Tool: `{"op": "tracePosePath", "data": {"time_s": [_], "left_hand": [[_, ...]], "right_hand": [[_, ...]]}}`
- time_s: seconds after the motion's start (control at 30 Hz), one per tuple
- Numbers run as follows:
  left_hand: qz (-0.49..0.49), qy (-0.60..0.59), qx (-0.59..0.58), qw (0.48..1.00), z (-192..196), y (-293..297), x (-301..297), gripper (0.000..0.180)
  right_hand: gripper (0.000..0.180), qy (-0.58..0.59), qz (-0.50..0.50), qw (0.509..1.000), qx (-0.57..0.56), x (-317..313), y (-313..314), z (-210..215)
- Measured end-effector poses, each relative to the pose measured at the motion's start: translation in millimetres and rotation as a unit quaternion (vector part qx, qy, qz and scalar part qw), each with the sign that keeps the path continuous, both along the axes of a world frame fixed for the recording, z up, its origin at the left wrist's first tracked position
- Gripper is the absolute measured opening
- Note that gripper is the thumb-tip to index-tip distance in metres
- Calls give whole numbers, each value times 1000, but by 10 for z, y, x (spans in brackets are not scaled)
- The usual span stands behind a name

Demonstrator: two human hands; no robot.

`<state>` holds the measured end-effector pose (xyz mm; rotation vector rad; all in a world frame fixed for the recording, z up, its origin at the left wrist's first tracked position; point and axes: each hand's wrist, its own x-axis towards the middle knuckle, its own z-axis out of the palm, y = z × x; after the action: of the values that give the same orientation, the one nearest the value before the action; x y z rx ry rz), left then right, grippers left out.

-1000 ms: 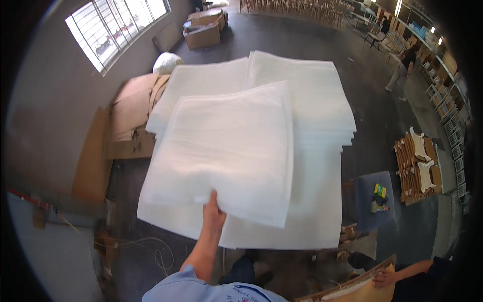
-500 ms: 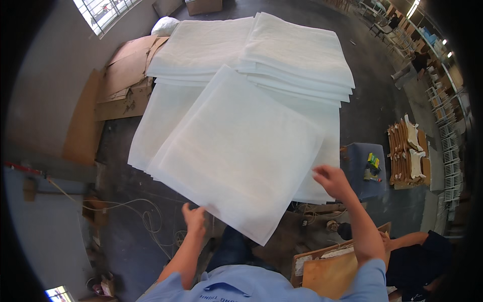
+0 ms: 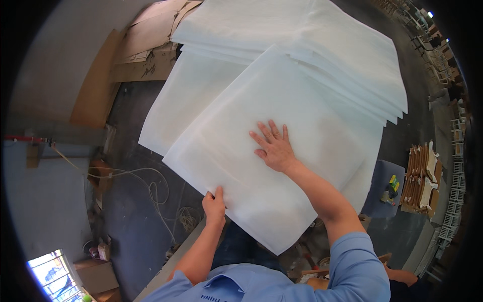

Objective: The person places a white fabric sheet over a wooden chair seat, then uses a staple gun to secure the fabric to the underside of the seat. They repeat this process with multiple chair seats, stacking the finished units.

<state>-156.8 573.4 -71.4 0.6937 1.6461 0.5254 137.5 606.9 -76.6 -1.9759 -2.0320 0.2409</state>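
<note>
A large white square sheet, soft like padding or batting, lies at an angle with one corner toward me. It rests over other white sheets, and tall white stacks rise behind it. At its near left edge, my left hand is closed on the sheet, thumb on top and fingers hidden below. My right hand lies flat on the sheet's middle with fingers spread, holding nothing. The angled sheet's edge shows more than one layer at the left.
Flattened cardboard sits at the far left. On the floor at left runs a coiled hose. To the right are a blue-grey stool with small items on it and stacked brown pieces. Another person's arm shows at lower right.
My right hand has moved from beside the sheet's right edge onto its middle. My left hand has closed on the near left edge. The view has shifted, bringing the stacks closer.
</note>
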Motion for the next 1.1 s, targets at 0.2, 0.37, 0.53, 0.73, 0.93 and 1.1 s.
{"op": "tracePosePath", "data": {"time_s": [0.2, 0.37, 0.53, 0.73, 0.93, 1.1], "left_hand": [[35, -29, -10, 999, -128, 116, -289, 29], [13, -45, -22, 999, -117, 106, -316, 30], [-183, 305, 128, 926, 273, 150, -569, 30], [-422, 209, 466, 749, 744, 643, 890, 68], [-487, 389, 346, 701, -366, 1096, 487, 88], [-443, 364, 370, 731, -482, 941, 323, 91]], "right_hand": [[66, -90, -73, 991, -70, 706, 442, 13], [70, -75, -164, 980, -82, 1482, 716, 57], [73, -92, -259, 961, -39, 1466, 784, 87], [65, -29, 40, 999, 16, 155, 572, -64], [62, -53, -67, 994, -67, 572, 1131, -49], [65, -95, -122, 986, -57, 958, 1371, 18]]}}
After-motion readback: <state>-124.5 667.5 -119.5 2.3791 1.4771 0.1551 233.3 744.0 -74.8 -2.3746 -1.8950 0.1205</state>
